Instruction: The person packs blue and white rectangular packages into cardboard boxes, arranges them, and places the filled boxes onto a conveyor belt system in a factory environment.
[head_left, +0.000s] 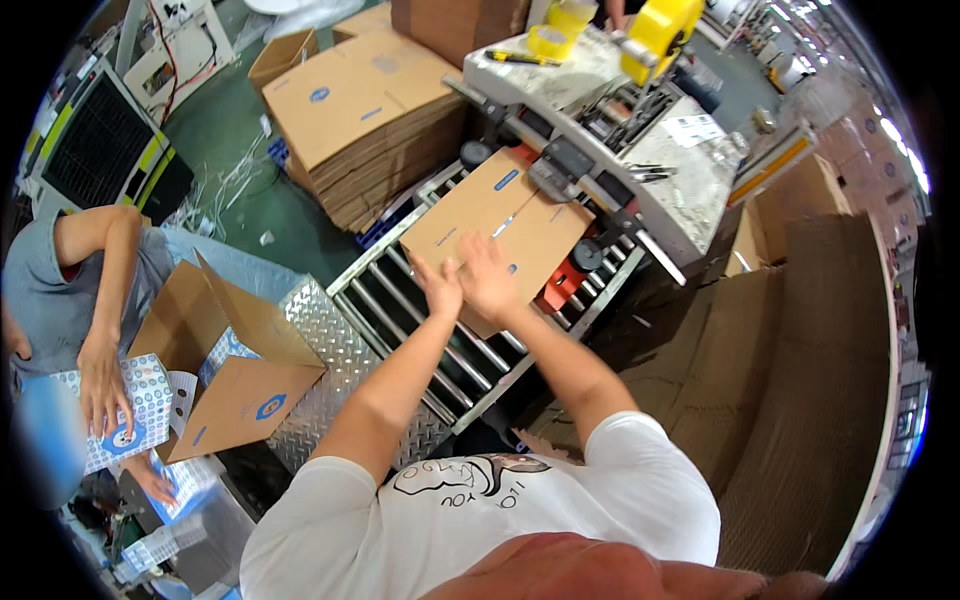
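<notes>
A closed brown cardboard box with blue printed marks lies on the roller conveyor, its far end at the carton-sealing machine. My left hand is at the box's near left edge, fingers stretched out. My right hand lies flat over the near part of the box top, fingers extended and slightly blurred. The two hands are close together, and neither grasps anything. Whether the left palm presses on the box's end, I cannot tell.
A stack of flattened cartons stands beyond the conveyor. On the left, a co-worker's hand rests on a blue-and-white patterned box beside an open carton. A yellow tape roll tops the machine. Large cardboard sheets stand at right.
</notes>
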